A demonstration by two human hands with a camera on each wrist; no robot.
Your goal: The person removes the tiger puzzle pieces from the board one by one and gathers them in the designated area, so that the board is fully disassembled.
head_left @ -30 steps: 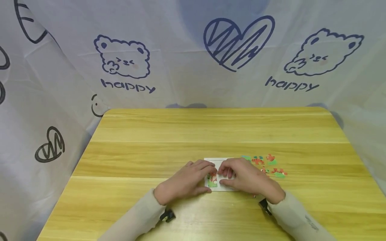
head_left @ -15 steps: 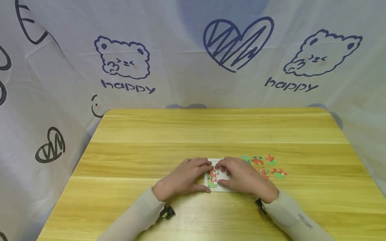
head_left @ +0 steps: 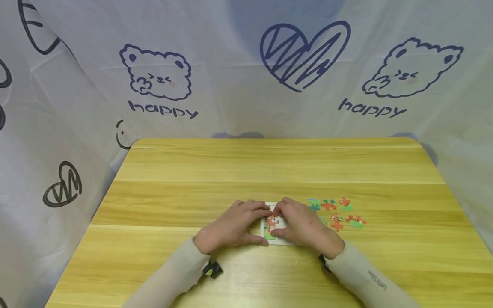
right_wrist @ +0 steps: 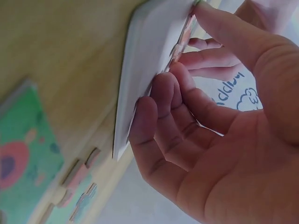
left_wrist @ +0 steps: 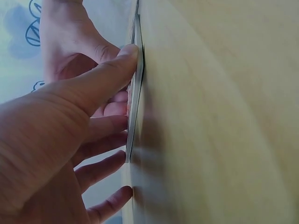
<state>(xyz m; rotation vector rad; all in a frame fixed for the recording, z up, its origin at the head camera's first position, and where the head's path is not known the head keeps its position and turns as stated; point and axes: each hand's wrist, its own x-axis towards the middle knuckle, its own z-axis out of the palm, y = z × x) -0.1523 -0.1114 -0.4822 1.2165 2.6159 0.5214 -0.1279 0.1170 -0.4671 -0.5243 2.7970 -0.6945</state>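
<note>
A white puzzle board (head_left: 283, 241) lies on the table in front of me. Along its left side sits a column of green and orange jigsaw pieces (head_left: 268, 235) with part of a cartoon tiger. My left hand (head_left: 231, 224) holds the board, its thumb (left_wrist: 126, 56) at the near edge and its fingers reaching over the far part. My right hand (head_left: 306, 224) comes in from the right with bent fingers. Its thumb and index finger pinch a jigsaw piece at the column's right side, which they partly cover; the other fingertips (right_wrist: 145, 116) rest on the board's white face.
Several loose jigsaw pieces lie right of the board, among them an orange and green one (head_left: 346, 204) and another lower down (head_left: 356, 221). A green piece (right_wrist: 42, 126) shows close in the right wrist view. A printed cloth (head_left: 231, 85) hangs behind the wooden table (head_left: 173, 171).
My right hand has shifted left over the board, uncovering more loose pieces on the right. More of the orange tiger picture shows in the left column. My left hand has barely moved.
</note>
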